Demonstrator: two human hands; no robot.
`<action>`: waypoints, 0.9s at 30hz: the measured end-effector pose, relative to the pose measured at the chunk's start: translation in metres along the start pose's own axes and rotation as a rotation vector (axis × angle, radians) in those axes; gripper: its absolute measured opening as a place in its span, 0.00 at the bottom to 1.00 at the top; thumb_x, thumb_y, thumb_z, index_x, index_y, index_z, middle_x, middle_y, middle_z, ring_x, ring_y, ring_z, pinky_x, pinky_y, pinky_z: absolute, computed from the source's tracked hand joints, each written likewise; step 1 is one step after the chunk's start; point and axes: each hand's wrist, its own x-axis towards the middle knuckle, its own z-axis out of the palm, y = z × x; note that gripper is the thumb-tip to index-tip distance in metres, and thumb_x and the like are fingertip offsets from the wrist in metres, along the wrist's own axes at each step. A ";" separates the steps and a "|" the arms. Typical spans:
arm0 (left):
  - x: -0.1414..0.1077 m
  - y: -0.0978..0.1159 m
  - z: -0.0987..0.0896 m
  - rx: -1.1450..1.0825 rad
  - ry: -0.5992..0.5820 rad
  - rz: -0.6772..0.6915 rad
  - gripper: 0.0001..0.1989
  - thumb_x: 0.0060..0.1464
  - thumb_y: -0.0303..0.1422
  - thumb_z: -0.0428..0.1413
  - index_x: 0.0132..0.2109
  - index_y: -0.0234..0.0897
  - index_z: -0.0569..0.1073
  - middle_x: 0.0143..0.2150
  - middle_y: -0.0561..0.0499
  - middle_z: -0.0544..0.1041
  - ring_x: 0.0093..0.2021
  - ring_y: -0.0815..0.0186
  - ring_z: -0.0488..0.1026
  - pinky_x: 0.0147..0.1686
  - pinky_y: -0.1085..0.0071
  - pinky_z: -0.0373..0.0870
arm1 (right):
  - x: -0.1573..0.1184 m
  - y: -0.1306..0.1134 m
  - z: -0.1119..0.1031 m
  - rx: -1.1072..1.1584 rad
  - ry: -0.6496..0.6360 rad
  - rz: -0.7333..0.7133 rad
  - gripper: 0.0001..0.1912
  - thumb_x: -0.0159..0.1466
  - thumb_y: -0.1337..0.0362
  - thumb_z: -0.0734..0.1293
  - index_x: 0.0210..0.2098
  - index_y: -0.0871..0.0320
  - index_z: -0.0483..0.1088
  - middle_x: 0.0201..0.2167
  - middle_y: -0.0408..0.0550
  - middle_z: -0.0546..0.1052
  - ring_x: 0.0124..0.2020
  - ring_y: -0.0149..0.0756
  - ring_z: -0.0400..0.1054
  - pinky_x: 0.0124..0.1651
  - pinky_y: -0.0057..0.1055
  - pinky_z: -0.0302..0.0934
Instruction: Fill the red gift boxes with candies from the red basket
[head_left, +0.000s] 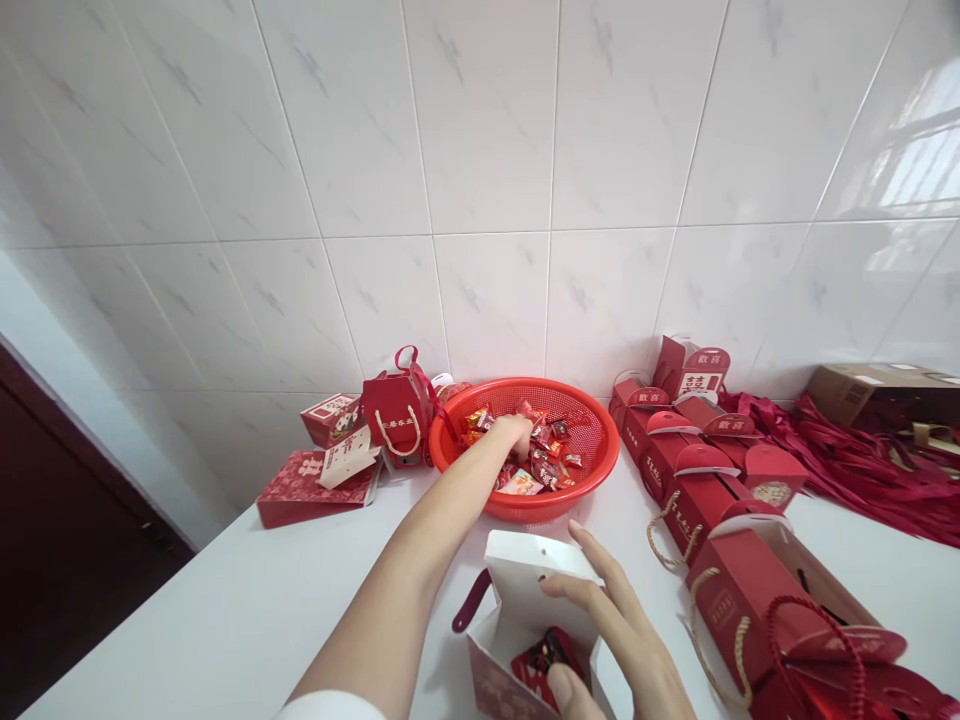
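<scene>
My left hand (514, 434) reaches into the red plastic basket (600, 470), among several small wrapped candies (546, 466). Its fingertips are hidden by the hand and the candies, so its grip does not show. In front of the basket stands an open red gift box (499, 665) with a white inside and its lid flap raised. Dark red packets (536, 665) lie at the bottom of it. Over the box's right side is my right hand (619, 625), fingers spread, with fingertips near or against the raised flap and the thumb over the opening.
Red gift boxes (712, 500) with rope handles line the right side. Behind them lie dark red ribbons (847, 460) and a cardboard box (877, 395). More red boxes (311, 485) and a small handled red box (394, 415) stand left of the basket, by the tiled wall (487, 290).
</scene>
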 end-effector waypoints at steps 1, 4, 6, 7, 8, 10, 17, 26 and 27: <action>-0.002 0.001 -0.003 0.024 -0.013 -0.022 0.13 0.24 0.25 0.70 0.23 0.35 0.76 0.24 0.45 0.78 0.36 0.52 0.78 0.35 0.67 0.74 | 0.000 0.001 0.001 0.008 0.000 0.008 0.18 0.60 0.63 0.64 0.49 0.50 0.73 0.70 0.52 0.62 0.60 0.46 0.71 0.40 0.27 0.73; -0.011 0.004 -0.011 0.042 -0.033 -0.052 0.08 0.30 0.24 0.66 0.21 0.34 0.75 0.24 0.46 0.78 0.32 0.55 0.77 0.32 0.68 0.72 | 0.002 0.004 0.005 0.025 0.000 0.029 0.18 0.59 0.62 0.65 0.48 0.51 0.73 0.70 0.53 0.62 0.56 0.45 0.74 0.42 0.28 0.73; -0.016 0.005 -0.015 -0.001 -0.017 -0.040 0.04 0.37 0.27 0.64 0.23 0.34 0.75 0.27 0.47 0.79 0.33 0.59 0.77 0.31 0.71 0.71 | 0.002 0.004 0.005 0.025 -0.008 0.029 0.18 0.59 0.62 0.64 0.48 0.51 0.73 0.70 0.53 0.62 0.54 0.44 0.76 0.42 0.28 0.73; -0.017 0.006 -0.017 -0.028 -0.007 -0.032 0.03 0.39 0.27 0.63 0.24 0.34 0.76 0.29 0.48 0.79 0.33 0.61 0.77 0.30 0.72 0.70 | 0.002 0.003 0.004 0.024 -0.014 0.024 0.18 0.60 0.62 0.63 0.49 0.51 0.73 0.70 0.53 0.61 0.55 0.44 0.76 0.42 0.28 0.73; -0.018 0.006 -0.017 -0.054 0.001 -0.023 0.02 0.41 0.28 0.62 0.25 0.35 0.76 0.30 0.50 0.79 0.33 0.63 0.77 0.30 0.74 0.69 | 0.001 0.003 0.003 0.022 -0.018 0.018 0.18 0.61 0.62 0.62 0.49 0.51 0.73 0.70 0.52 0.61 0.56 0.44 0.74 0.42 0.27 0.73; -0.020 0.007 -0.018 -0.100 0.007 -0.015 0.01 0.43 0.27 0.61 0.25 0.35 0.76 0.29 0.52 0.79 0.32 0.66 0.75 0.28 0.76 0.67 | 0.001 0.001 -0.001 0.011 -0.021 0.008 0.18 0.63 0.62 0.61 0.51 0.50 0.72 0.71 0.51 0.60 0.62 0.45 0.70 0.40 0.26 0.72; -0.018 0.009 -0.015 -0.200 0.006 -0.038 0.06 0.46 0.28 0.56 0.25 0.35 0.77 0.20 0.54 0.72 0.23 0.68 0.70 0.22 0.74 0.62 | 0.001 0.002 -0.011 -0.053 -0.050 0.056 0.19 0.61 0.61 0.65 0.51 0.50 0.73 0.70 0.51 0.61 0.66 0.52 0.64 0.32 0.26 0.72; -0.009 0.006 -0.013 -0.196 0.075 0.030 0.08 0.45 0.32 0.57 0.31 0.34 0.80 0.27 0.52 0.77 0.29 0.67 0.72 0.28 0.76 0.66 | 0.000 -0.006 -0.011 -0.029 0.018 0.033 0.15 0.62 0.60 0.65 0.49 0.50 0.73 0.70 0.51 0.62 0.62 0.51 0.70 0.37 0.28 0.74; -0.009 0.005 -0.012 -0.185 0.076 0.038 0.08 0.46 0.31 0.57 0.32 0.34 0.80 0.28 0.52 0.78 0.30 0.67 0.73 0.29 0.76 0.67 | 0.000 -0.006 -0.011 -0.028 0.026 0.030 0.14 0.62 0.60 0.65 0.47 0.50 0.73 0.70 0.52 0.62 0.62 0.51 0.70 0.36 0.28 0.74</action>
